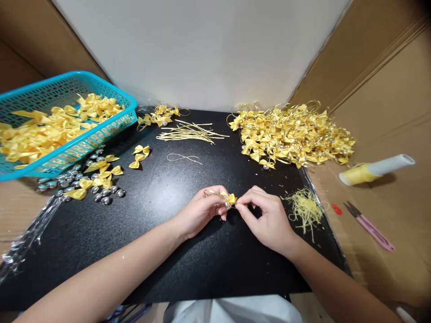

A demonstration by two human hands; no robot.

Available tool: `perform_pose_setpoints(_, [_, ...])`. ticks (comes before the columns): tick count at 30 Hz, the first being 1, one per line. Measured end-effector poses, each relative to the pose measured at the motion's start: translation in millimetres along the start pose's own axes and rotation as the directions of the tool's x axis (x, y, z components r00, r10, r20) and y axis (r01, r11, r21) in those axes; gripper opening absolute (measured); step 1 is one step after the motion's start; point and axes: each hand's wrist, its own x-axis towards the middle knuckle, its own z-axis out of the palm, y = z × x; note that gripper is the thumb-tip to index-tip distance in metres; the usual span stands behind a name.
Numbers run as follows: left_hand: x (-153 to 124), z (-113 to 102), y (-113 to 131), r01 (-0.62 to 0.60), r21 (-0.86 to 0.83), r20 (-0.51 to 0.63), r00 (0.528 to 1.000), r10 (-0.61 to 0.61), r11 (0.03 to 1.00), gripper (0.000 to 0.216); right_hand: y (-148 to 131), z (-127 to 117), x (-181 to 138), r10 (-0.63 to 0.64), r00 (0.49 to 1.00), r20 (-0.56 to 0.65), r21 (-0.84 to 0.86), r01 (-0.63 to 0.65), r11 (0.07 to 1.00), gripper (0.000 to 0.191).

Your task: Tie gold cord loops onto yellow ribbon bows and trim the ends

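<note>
Over the middle of the black table, my left hand (205, 211) is closed on a small yellow ribbon bow (232, 198). A silver bell (227, 206) hangs at the bow, and a loop of gold cord (213, 193) rises from it over my fingers. My right hand (264, 213) pinches at the bow's right side with thumb and forefinger; what lies between those fingertips is too small to make out for sure. Beyond my hands lie a twisted loop of cord (184, 157) and a bunch of cut gold cords (191, 132).
At left stands a blue basket (133, 105) of yellow bows, with silver bells (106, 193) and loose bows (139, 156) beside it. A heap of corded bows (292, 137) fills the back right. Thread scraps (305, 208), pink snips (373, 231) and a spool tube (392, 165) lie at right.
</note>
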Motion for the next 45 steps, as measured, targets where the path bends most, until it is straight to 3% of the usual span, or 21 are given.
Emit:
perform_pose_setpoints(16, [1.6,-3.5,2.0,0.026,-0.043,0.052,0.998,-0.024,0.999,0.01,2.0,2.0,0.6,0.04,0.999,-0.025,0.07,-0.038,0.997,0.015])
perform_pose_setpoints(28, [-0.2,0.1,1.0,-0.038,-0.072,0.037,0.998,0.041,0.997,0.012,1.0,-0.1,-0.9,0.103,0.994,-0.03,0.077,-0.1,0.992,0.015])
perform_pose_setpoints(45, [-1.8,1.4,-1.5,-0.079,0.04,-0.005,0.997,0.08,0.996,0.017,-1.1,-0.2,1.6,0.023,1.0,-0.021,-0.009,-0.023,1.0,0.017])
